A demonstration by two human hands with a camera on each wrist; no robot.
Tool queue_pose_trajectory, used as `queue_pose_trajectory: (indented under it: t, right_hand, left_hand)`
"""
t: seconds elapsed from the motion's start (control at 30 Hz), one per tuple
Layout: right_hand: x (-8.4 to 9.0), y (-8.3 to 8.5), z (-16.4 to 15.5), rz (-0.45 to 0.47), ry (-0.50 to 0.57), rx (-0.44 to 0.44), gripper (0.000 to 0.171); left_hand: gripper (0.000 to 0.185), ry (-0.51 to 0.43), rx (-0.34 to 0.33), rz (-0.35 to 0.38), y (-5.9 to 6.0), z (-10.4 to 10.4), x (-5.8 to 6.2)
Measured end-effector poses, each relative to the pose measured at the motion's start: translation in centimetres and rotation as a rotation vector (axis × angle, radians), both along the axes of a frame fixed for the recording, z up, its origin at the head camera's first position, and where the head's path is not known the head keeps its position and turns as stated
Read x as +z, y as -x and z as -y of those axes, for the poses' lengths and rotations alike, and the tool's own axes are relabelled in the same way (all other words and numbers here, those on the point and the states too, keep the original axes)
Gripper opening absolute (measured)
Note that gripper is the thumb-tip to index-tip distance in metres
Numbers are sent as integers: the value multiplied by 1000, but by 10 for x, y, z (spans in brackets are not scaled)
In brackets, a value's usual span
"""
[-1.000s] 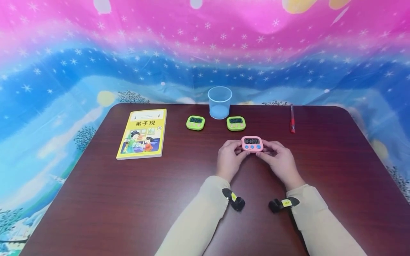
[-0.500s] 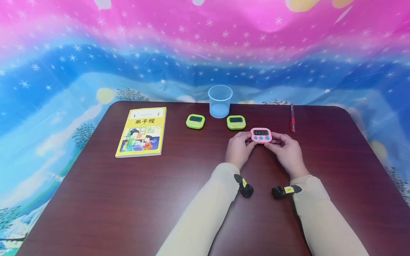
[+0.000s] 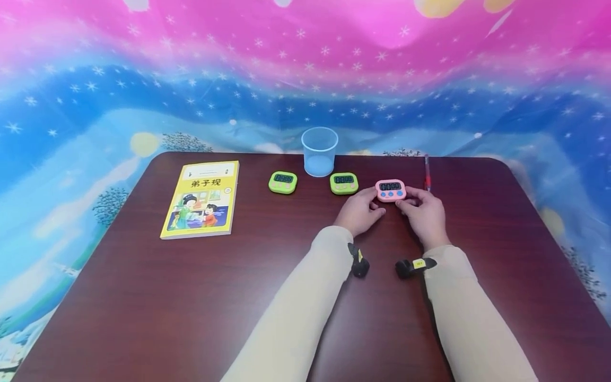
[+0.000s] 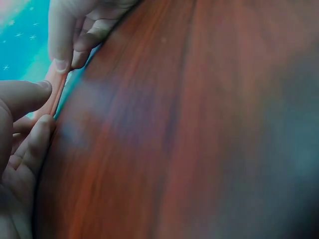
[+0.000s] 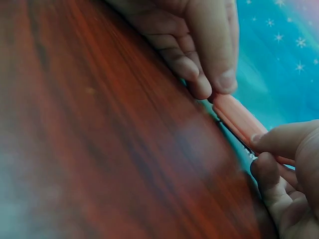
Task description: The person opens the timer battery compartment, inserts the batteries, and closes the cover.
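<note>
In the head view, a pink digital kitchen timer (image 3: 391, 191) with blue buttons faces up at the far part of the table, between the two hands. My right hand (image 3: 426, 216) pinches its right side between thumb and fingers. My left hand (image 3: 359, 211) is at its left edge, fingers touching it, with the thumb (image 3: 378, 213) apart from it. In the right wrist view, the timer's pink edge (image 5: 239, 119) lies very low over the table; whether it rests there, I cannot tell. Two green timers, one left (image 3: 282, 182) and one right (image 3: 344, 183), lie left of it.
A clear blue cup (image 3: 319, 154) stands upright behind the green timers. Behind my right hand lies a red pen (image 3: 427, 174), its lower end near the fingers. A yellow book (image 3: 200, 200) lies at the table's left. A patterned cloth (image 3: 305, 74) hangs behind the dark table (image 3: 191, 307).
Both hands have carried the pink timer away from the body and slightly right, roughly level with the green timers. The left thumb has come off it; the right hand keeps its hold.
</note>
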State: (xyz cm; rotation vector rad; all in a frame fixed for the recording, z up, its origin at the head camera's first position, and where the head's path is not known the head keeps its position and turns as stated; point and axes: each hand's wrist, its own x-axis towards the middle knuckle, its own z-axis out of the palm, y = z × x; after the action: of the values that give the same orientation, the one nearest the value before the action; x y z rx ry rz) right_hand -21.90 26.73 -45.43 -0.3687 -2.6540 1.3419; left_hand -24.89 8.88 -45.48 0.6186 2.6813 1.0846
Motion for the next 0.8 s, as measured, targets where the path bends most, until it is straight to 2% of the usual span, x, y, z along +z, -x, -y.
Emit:
queue_pose_trajectory:
  t: [0.13, 0.23, 0.37, 0.57, 0.7, 0.8]
  right_hand:
    - [1, 7, 4, 26, 18, -29, 47]
    - [1, 10, 4, 59, 22, -62, 48]
    - [2, 11, 2, 69, 16, -100, 47]
    - [1, 11, 2, 70, 16, -111, 46]
    - [-1, 12, 3, 37, 17, -139, 41]
    - [-1, 11, 5, 15, 23, -142, 39]
  left_hand:
    - [61, 84, -3, -20, 5, -6, 2]
    - [62, 110, -5, -29, 8, -9, 3]
    - [65, 115, -25, -23, 9, -14, 4]
    - [65, 110, -26, 10, 7, -13, 6]
    - [64, 47, -11, 6, 7, -11, 6]
    - [62, -80, 43, -3, 5, -8, 1]
